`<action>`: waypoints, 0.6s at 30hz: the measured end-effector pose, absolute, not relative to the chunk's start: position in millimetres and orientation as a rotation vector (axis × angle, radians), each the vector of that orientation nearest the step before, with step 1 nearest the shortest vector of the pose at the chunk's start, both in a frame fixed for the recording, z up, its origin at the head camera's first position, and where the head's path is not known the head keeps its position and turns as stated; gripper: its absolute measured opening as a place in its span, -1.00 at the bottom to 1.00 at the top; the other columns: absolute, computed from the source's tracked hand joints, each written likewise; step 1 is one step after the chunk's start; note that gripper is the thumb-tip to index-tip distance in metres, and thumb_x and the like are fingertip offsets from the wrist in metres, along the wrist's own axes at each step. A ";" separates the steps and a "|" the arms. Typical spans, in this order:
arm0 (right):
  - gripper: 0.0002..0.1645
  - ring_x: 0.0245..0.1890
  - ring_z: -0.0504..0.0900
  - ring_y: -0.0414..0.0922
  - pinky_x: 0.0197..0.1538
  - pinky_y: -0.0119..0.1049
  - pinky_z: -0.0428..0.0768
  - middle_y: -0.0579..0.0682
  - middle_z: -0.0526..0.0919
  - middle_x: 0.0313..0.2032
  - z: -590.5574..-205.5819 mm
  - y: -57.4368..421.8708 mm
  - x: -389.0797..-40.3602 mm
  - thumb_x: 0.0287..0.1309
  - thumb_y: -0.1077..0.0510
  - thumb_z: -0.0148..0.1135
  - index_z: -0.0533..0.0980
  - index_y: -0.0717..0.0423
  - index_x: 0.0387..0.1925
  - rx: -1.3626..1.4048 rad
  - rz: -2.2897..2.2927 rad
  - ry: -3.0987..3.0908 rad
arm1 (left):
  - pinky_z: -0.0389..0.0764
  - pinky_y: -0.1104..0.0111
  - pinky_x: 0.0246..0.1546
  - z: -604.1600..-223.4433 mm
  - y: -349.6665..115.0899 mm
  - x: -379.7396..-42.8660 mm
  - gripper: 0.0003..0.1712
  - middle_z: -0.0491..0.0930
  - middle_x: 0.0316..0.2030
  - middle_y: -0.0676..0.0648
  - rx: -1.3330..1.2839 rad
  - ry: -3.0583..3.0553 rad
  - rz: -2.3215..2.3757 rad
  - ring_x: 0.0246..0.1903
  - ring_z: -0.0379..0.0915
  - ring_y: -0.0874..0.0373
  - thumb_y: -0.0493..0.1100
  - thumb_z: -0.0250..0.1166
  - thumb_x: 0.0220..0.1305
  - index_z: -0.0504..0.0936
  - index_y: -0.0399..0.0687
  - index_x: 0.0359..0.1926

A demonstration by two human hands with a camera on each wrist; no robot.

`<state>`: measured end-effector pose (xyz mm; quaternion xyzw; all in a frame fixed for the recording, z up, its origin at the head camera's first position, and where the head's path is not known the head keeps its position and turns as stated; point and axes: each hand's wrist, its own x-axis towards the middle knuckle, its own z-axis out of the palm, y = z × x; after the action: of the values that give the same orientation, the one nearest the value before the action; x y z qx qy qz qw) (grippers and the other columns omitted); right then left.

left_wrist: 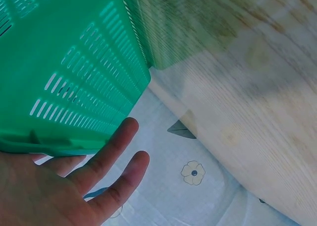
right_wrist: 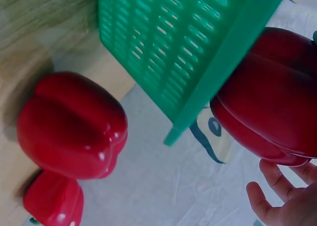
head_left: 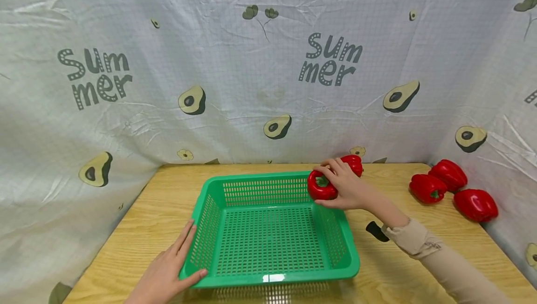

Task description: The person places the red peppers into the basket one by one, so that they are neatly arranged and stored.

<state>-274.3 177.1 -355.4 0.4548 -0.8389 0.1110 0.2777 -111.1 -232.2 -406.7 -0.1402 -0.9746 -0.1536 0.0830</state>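
A green plastic basket (head_left: 272,278) with slotted walls stands on the wooden table. Over its back right corner my right hand (head_left: 341,185) holds a glossy red bell pepper (head_left: 320,191), its green stem hollow facing the basket. The right wrist view shows the same pepper (right_wrist: 275,94) beside the basket rim, fingertips against its underside. My left hand (head_left: 168,264) rests at the basket's front left corner, fingers straight along the outside, thumb at the front rim. In the left wrist view, the left fingers (left_wrist: 106,159) extend past the basket wall (left_wrist: 84,72).
Another red bell pepper (head_left: 353,165) lies behind the right hand, partly hidden. Three more peppers (head_left: 428,188) sit together at the table's right side. A small black item (head_left: 376,231) shows by the right cuff. A printed cloth (head_left: 235,141) hangs behind the table.
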 end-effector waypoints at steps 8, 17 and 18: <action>-0.16 -0.10 0.31 -0.05 -0.12 -0.09 0.39 0.04 0.40 -0.09 -366.5 167.5 -281.4 -0.21 -0.31 0.26 0.36 0.11 0.05 1.266 0.267 -2.308 | 0.48 0.12 -0.33 -405.4 -232.2 -110.3 0.03 -0.02 0.36 -0.09 -0.432 -2.890 -0.448 -0.04 0.46 -0.13 0.23 0.21 0.03 -0.07 -0.06 0.38; -0.14 0.00 0.29 0.02 -0.06 -0.02 0.32 0.08 0.39 0.00 -374.0 161.5 -284.2 -0.21 -0.26 0.29 0.36 0.10 0.12 1.244 0.179 -2.426 | 0.49 0.09 -0.33 -402.9 -232.4 -110.3 0.03 -0.04 0.37 -0.10 -0.429 -2.917 -0.483 -0.05 0.46 -0.14 0.23 0.20 0.04 -0.10 -0.05 0.39; -0.14 0.01 0.29 0.02 -0.06 -0.01 0.32 0.08 0.39 0.01 -374.4 161.0 -284.3 -0.20 -0.26 0.28 0.35 0.09 0.13 1.239 0.181 -2.442 | 0.49 0.09 -0.32 -402.7 -232.3 -110.3 0.03 -0.05 0.37 -0.10 -0.427 -2.922 -0.487 -0.05 0.46 -0.14 0.23 0.20 0.05 -0.10 -0.05 0.39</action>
<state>-284.3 161.0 -374.4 0.4426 -0.8723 0.0647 0.1975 -110.3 -232.3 -402.7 -0.1424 -0.9736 -0.1623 0.0742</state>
